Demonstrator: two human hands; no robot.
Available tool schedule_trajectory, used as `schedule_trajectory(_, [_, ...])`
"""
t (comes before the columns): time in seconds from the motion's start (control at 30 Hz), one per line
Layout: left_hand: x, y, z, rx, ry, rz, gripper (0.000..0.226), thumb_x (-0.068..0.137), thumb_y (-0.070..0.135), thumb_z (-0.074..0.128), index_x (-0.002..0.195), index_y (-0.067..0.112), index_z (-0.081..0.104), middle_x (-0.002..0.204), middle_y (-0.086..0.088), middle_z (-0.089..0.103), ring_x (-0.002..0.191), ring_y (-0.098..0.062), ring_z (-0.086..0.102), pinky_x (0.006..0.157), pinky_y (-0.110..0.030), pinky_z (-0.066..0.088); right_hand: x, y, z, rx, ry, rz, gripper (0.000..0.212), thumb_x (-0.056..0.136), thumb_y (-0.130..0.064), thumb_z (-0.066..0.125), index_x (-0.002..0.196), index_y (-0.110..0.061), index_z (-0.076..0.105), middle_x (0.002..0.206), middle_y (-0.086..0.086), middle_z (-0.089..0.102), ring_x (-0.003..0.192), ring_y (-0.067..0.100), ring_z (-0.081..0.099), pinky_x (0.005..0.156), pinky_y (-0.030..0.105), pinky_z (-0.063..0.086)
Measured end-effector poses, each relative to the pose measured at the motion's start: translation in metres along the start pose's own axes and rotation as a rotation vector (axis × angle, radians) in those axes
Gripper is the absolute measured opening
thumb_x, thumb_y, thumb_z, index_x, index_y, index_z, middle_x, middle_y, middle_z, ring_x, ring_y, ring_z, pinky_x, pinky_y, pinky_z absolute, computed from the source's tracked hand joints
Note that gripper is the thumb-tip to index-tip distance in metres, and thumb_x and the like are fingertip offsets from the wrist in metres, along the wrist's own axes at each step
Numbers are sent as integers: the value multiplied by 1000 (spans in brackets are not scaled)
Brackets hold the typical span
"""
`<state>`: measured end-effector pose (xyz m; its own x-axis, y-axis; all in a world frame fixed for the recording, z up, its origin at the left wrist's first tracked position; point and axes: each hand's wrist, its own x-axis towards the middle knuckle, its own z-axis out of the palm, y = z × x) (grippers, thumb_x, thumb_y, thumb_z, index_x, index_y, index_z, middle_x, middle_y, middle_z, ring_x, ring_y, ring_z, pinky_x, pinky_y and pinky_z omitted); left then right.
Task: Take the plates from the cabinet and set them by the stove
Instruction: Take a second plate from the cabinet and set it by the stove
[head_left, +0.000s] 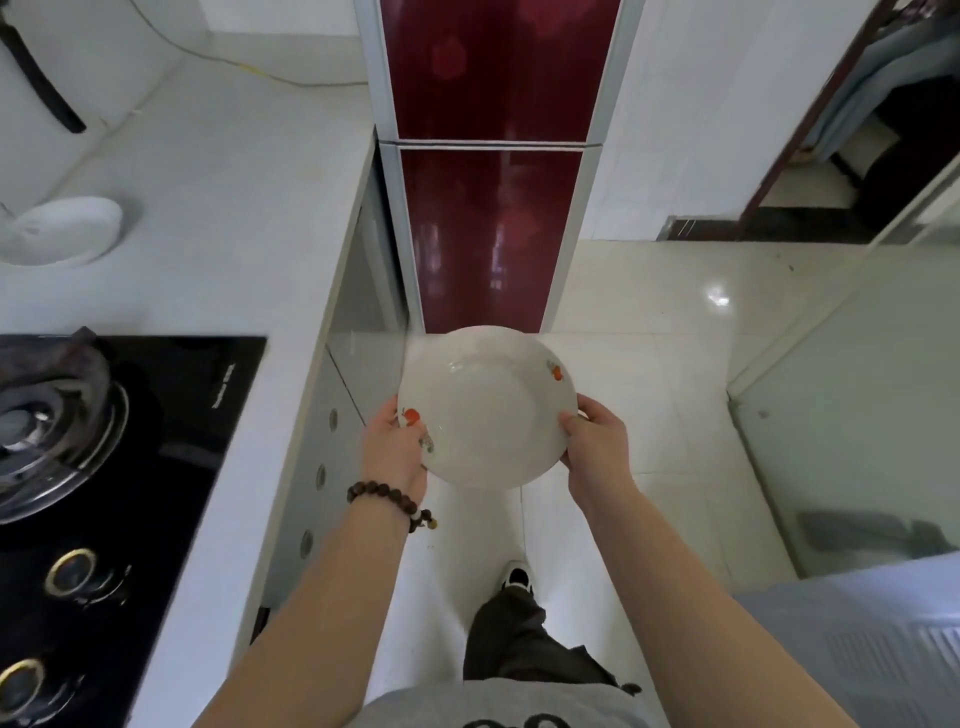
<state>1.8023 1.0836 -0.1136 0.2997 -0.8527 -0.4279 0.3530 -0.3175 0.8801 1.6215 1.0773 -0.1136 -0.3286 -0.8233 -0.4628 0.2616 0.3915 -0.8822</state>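
A white plate (488, 405) with small red fruit prints on its rim is held level in the air over the floor, to the right of the counter. My left hand (393, 447) grips its left rim, thumb on top. Gripping the right rim is my right hand (597, 441). The black gas stove (171, 467) is set into the white counter at the left, with a burner and two knobs in view. A stack of white plates (62, 231) stands on the counter beyond the stove.
The white counter (223, 208) runs along the left, with cabinet fronts below its edge. A tall dark red cabinet door (493, 208) stands straight ahead. Glossy floor tiles spread to the right, with a glass panel at the right side. A yellow cord lies on the far counter.
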Motion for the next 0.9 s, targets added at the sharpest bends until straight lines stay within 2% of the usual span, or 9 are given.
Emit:
schedule_trajectory(0.13, [51,23,53,14,-27,50,36,98,-3,44,99,23,69,102,-9,71,99,-29,65,87,-48,55,66,-48,11,-26,-32,-31,37,81,5,46,90,-19,71,101,9,72,92,29,65,90,46,54])
schedule_trajectory(0.23, [84,38,87,0,8,57,41,98,-4,42,98,27,68,100,-5,72,98,-27,66,84,-44,55,110,-79,19,-45,-46,-49,40,81,5,45,108,-9,70,107,13,72,97,32,66,91,48,54])
schedule_trajectory(0.3, [103,46,104,-21,35,56,42,98,-4,42,99,29,67,101,-2,71,99,-24,65,80,-39,55,134,-95,24,-54,-55,-53,42,81,5,45,113,-8,69,106,12,72,100,34,66,93,49,54])
schedule_trajectory(0.37, [121,51,117,-22,56,54,39,98,-5,43,104,27,66,107,-5,70,102,-26,65,80,-40,55,154,-106,31,-57,-72,-54,40,81,6,44,107,-10,71,106,12,72,103,35,65,93,50,54])
schedule_trajectory(0.47, [144,60,130,-24,92,51,36,97,-5,43,114,20,63,116,-12,68,105,-30,64,79,-41,55,179,-115,43,-69,-96,-46,38,81,6,45,87,-20,71,104,13,72,100,36,65,92,52,53])
schedule_trajectory(0.57, [166,67,138,-38,121,45,39,97,-6,43,108,25,64,110,-7,68,99,-24,65,71,-35,56,206,-122,59,-91,-108,-34,38,80,5,46,79,-24,71,101,14,71,96,34,63,90,51,53])
schedule_trajectory(0.67, [191,75,142,-53,153,38,39,96,-6,44,105,27,63,101,1,68,90,-16,67,61,-28,57,233,-125,78,-86,-124,-12,39,82,5,47,83,-26,70,101,9,72,96,32,64,83,43,55])
schedule_trajectory(0.8, [231,88,140,-87,187,49,37,97,-7,41,107,21,63,96,-3,70,80,-16,68,53,-22,55,269,-131,116,-128,-161,-9,42,81,6,45,78,-27,72,90,6,72,92,30,64,85,45,55])
schedule_trajectory(0.9, [266,102,131,-159,219,43,38,96,-10,39,113,15,63,98,-7,69,81,-18,67,56,-25,55,296,-138,158,-156,-210,-10,47,80,8,44,66,-25,75,84,17,68,84,27,57,84,44,52])
